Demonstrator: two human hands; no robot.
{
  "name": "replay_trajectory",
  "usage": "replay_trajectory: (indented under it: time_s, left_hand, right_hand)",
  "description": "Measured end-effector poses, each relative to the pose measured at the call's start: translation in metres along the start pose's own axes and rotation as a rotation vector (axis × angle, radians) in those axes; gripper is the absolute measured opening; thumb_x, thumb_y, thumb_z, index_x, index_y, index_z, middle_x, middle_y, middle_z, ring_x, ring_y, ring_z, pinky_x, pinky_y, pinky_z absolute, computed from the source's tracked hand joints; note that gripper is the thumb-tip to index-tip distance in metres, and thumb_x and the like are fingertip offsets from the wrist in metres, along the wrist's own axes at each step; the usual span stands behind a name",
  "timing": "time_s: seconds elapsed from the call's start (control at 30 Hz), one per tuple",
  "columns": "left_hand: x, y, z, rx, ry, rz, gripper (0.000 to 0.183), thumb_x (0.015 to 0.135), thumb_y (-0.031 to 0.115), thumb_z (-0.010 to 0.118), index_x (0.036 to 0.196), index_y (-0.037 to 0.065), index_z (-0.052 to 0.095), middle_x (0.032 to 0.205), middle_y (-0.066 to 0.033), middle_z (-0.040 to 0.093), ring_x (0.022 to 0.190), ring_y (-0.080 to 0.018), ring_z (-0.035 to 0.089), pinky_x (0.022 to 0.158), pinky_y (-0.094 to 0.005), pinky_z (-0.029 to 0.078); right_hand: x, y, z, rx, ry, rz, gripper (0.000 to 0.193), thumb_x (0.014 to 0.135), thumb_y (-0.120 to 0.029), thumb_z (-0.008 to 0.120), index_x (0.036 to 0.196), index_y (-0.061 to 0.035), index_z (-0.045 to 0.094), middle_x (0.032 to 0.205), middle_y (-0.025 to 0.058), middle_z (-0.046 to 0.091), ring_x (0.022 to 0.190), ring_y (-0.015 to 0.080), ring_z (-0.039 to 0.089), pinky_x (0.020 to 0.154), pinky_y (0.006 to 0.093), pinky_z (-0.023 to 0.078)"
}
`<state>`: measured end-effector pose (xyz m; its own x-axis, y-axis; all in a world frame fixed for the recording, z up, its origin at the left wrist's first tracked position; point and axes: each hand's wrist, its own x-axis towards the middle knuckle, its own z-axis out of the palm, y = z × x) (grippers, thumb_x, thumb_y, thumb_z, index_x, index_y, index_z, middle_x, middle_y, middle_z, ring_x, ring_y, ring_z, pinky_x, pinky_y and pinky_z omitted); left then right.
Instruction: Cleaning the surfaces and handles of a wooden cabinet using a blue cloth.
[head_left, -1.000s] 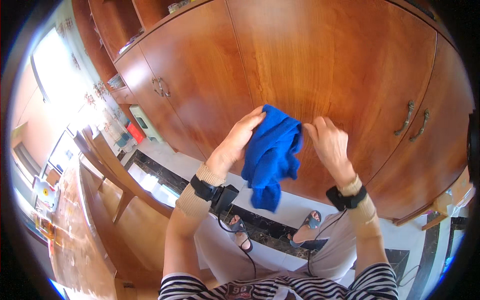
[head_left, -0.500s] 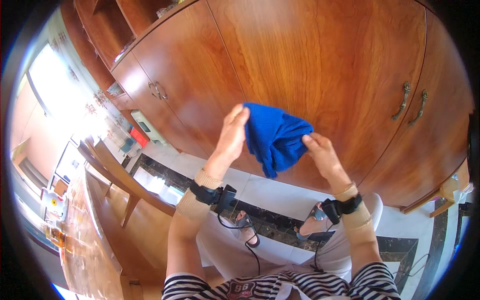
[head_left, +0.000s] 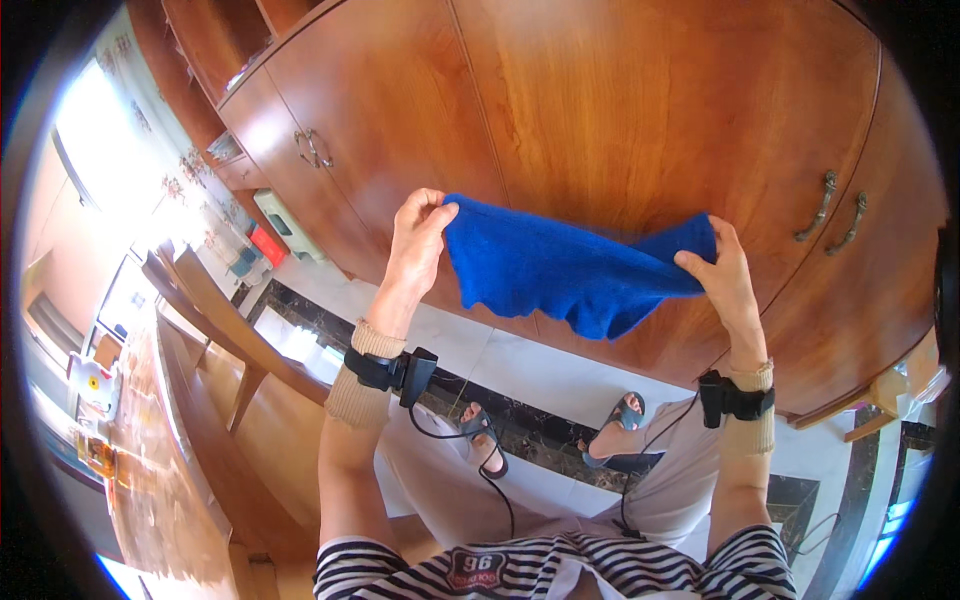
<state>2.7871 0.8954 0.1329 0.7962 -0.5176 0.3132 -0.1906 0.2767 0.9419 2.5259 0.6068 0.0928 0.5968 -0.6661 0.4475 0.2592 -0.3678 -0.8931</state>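
Note:
A blue cloth (head_left: 570, 262) is stretched sideways in the air between my two hands, in front of the wooden cabinet. My left hand (head_left: 418, 235) pinches its upper left corner between thumb and fingers. At the other end my right hand (head_left: 728, 275) grips the cloth, thumb on the near side and the fingers mostly hidden behind it. The upper edge runs fairly taut, while the lower edge hangs in wavy folds. Near the right hand part of the cloth is folded over.
The brown cabinet (head_left: 640, 110) with metal handles (head_left: 825, 205) fills the far side. To the left stand a wooden chair (head_left: 225, 345) and a shiny table (head_left: 165, 460). A white stool (head_left: 285, 225) and a red object (head_left: 266, 246) are beyond them. Cables hang from both wrist straps.
My hands have moved apart, the left one leftward and the right one rightward and slightly up. The cloth has gone from bunched to spread out wide between them.

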Motion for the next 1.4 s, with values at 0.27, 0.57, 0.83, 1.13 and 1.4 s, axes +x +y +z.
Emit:
replay_trajectory:
  time_s: [0.27, 0.57, 0.83, 1.13, 1.4]
  left_hand:
    - [-0.021, -0.005, 0.005, -0.076, 0.008, 0.049, 0.006, 0.093, 0.000, 0.056, 0.095, 0.005, 0.053, 0.087, -0.0030, 0.061, 0.078, -0.0100, 0.055, 0.073, -0.0249, 0.046]
    - [-0.033, -0.018, -0.028, 0.602, 0.160, 0.262, 0.011, 0.094, 0.009, 0.060, 0.096, 0.003, 0.050, 0.075, -0.0042, 0.056, 0.069, -0.0101, 0.050, 0.063, -0.0274, 0.044]
    - [-0.030, -0.051, -0.051, 0.484, 0.192, 0.002, 0.023, 0.094, 0.010, 0.062, 0.114, 0.000, 0.059, 0.090, -0.0045, 0.061, 0.080, -0.0112, 0.056, 0.071, -0.0266, 0.046]
    - [-0.061, -0.034, 0.038, 0.065, -0.121, -0.271, 0.016, 0.097, 0.019, 0.059, 0.102, 0.004, 0.059, 0.083, -0.0001, 0.060, 0.069, -0.0085, 0.057, 0.054, -0.0248, 0.046]
    - [-0.076, -0.036, 0.077, 0.306, -0.436, -0.137, 0.039, 0.087, 0.019, 0.070, 0.115, -0.001, 0.054, 0.100, -0.0071, 0.060, 0.093, -0.0132, 0.058, 0.081, -0.0294, 0.050]
  right_hand:
    - [-0.009, -0.020, 0.003, -0.739, -0.424, 0.027, 0.052, 0.074, -0.022, 0.082, 0.116, 0.0022, 0.061, 0.117, 0.0220, 0.057, 0.104, 0.0366, 0.058, 0.090, 0.0379, 0.048]
    - [-0.014, 0.026, 0.003, -0.342, -0.303, -0.142, 0.016, 0.085, -0.004, 0.065, 0.099, 0.0035, 0.066, 0.095, 0.0127, 0.064, 0.083, 0.0223, 0.062, 0.076, 0.0336, 0.050]
    - [-0.013, 0.040, 0.017, 0.021, -0.312, 0.481, 0.024, 0.095, -0.021, 0.059, 0.105, -0.0002, 0.066, 0.094, 0.0057, 0.068, 0.081, 0.0144, 0.061, 0.073, 0.0297, 0.049]
    - [-0.036, 0.005, 0.074, 0.273, -0.452, 0.612, 0.032, 0.100, -0.029, 0.052, 0.108, -0.0012, 0.064, 0.091, 0.0041, 0.066, 0.077, 0.0139, 0.060, 0.072, 0.0286, 0.049]
    - [-0.045, -0.037, 0.089, 0.302, -0.748, 0.367, 0.062, 0.100, -0.053, 0.046, 0.123, 0.0035, 0.058, 0.105, 0.0144, 0.066, 0.094, 0.0227, 0.065, 0.087, 0.0364, 0.052]
